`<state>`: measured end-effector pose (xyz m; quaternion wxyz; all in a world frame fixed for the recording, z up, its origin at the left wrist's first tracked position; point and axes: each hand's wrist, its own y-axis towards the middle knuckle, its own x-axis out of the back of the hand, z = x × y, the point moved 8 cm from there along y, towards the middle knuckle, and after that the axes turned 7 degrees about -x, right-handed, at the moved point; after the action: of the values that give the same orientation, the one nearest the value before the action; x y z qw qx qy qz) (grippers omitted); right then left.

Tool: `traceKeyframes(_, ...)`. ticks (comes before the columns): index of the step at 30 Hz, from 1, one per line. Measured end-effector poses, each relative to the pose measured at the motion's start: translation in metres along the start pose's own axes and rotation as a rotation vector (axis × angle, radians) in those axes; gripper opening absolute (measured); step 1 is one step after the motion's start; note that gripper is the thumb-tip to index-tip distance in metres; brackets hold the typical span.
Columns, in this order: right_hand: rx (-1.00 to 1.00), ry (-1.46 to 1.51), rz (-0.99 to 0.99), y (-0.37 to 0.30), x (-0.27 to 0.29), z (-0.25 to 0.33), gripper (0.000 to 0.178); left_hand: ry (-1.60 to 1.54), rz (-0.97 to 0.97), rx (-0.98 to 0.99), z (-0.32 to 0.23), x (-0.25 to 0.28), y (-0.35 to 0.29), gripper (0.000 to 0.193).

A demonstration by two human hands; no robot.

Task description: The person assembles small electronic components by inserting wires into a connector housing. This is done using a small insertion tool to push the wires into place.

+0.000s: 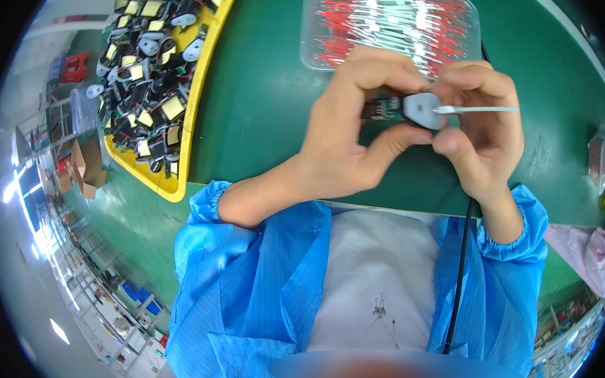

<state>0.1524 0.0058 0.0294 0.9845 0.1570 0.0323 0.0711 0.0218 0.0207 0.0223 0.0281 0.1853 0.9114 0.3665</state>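
Over the green table, my left hand (343,133) is closed round a small black device with a grey end cap (421,110) and a green circuit board (391,109). Thumb and fingers press it from both sides. My right hand (489,147) is closed too, its thumb and curled fingers at the cap's right edge. A thin white wire (484,109) runs from the cap to the right, across the front of my right fingers. How its end meets the cap is too small to tell.
At the left stands a yellow tray (195,115) heaped with similar devices bearing pale yellow pads. A clear plastic box (308,45) of red and white wires lies beyond my hands. A black cable (461,266) hangs over the table's near edge. Another clear container (601,160) is far right.
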Motion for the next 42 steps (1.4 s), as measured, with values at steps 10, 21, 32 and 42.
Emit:
traceKeyframes(10, -0.111, -0.163, -0.181, 0.034, 0.048, 0.002, 0.038, 0.569, -0.078, -0.123, -0.016, 0.074, 0.031, 0.044)
traceKeyframes(21, -0.488, -0.118, -0.327, 0.204, 0.202, -0.106, 0.02, 1.449, 0.069, 0.552, 0.013, 0.199, -0.008, 0.023)
traceKeyframes(32, -0.607, -0.087, -0.37, 0.218, 0.229, -0.152, 0.031, 0.737, -0.391, -0.115, -0.037, 0.163, 0.02, 0.012)
traceKeyframes(42, -0.279, -0.504, 0.114, 0.11, 0.017, -0.012, 0.02, -0.003, -0.205, 0.092, -0.004, 0.096, 0.011, 0.019)
